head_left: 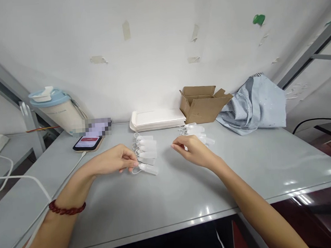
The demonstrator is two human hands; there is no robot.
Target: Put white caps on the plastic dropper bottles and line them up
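Several small white tags with looped cords lie in a column on the grey table (184,190). At the near end of that column, my left hand (124,159) pinches the top or cord of the nearest tag (149,168). My right hand (188,147) is closed with its fingertips together, beside a second pile of white tags (194,129); what it holds, if anything, is hidden. Part of this pile lies behind my right hand.
Behind the tags sit a stack of white envelopes (159,118) and an open cardboard box (205,108). A pale blue cloth bag (256,106) lies at the right. On the left are a phone (88,140) with a white cable and a tumbler (58,110).
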